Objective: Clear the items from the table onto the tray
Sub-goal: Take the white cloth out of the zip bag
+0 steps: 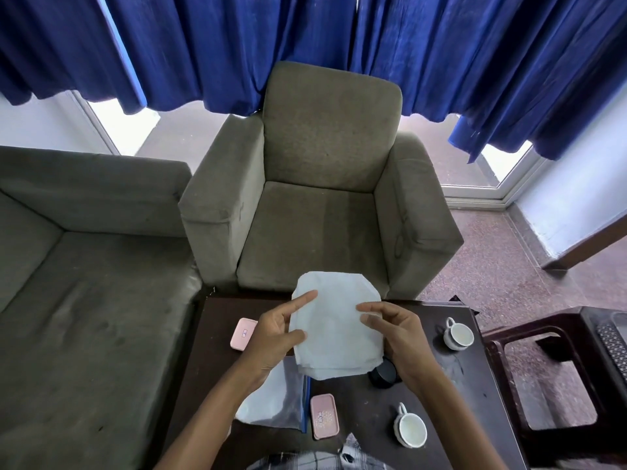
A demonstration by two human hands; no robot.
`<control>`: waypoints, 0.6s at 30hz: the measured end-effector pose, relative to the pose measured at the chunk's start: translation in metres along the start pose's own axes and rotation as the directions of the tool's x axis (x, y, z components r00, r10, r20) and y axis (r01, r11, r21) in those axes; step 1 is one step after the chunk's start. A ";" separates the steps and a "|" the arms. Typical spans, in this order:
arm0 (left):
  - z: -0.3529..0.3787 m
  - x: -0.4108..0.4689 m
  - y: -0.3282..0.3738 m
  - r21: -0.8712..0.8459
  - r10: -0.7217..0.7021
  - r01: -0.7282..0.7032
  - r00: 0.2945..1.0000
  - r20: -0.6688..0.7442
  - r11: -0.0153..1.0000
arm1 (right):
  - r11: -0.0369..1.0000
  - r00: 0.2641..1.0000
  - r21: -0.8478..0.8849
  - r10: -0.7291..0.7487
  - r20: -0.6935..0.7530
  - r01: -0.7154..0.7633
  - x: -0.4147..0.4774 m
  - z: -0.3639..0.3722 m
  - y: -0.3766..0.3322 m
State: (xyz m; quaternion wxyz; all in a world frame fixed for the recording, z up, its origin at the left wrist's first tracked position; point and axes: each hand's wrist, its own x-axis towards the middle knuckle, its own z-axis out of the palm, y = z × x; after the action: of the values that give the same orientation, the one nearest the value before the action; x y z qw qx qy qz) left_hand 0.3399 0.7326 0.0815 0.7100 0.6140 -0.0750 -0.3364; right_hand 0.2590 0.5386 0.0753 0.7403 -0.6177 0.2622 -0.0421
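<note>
1 folded white cloth (336, 327) is held up above the table, between the 2 hands and clear of the tabletop. The left hand (276, 337) grips its left edge, with forefinger and thumb lying across the front. The right hand (398, 337) pinches the right edge with curled fingers. The hands stay apart, one on each side of the cloth. On the table (359, 418) lie 2 pink cases, 1 at the far left (243, 334) and 1 nearer the person (324, 415). There are also 2 white cups on the right side, 1 farther (458, 335) and 1 nearer (411, 425). 1 black round object (383, 374) sits partly hidden under the cloth's lower right corner. 1 clear plastic bag (274, 398) with a blue strip along its edge lies just beside the nearer case. The tabletop is dark brown and smudged. Behind it stands 1 grey-green armchair (322, 215), with a matching sofa (84, 300) to the left. Blue curtains (305, 45) hang over white-framed glass, and the floor (492, 283) is speckled reddish stone. A dark stool (492, 351) stands to the right. Each pink case bears a small mark, too small to read.
</note>
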 end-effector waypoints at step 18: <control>-0.002 0.006 0.012 -0.131 0.037 -0.039 0.999 -0.021 0.991 | 0.982 0.992 0.180 -0.079 0.098 0.061 0.005 0.001 -0.011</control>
State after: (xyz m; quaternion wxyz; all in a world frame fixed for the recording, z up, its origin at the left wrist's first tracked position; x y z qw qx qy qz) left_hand 0.3502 0.7313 0.0900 0.7559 0.5674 -0.0579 -0.3213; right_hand 0.2664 0.5353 0.0840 0.8027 -0.5600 0.1964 -0.0589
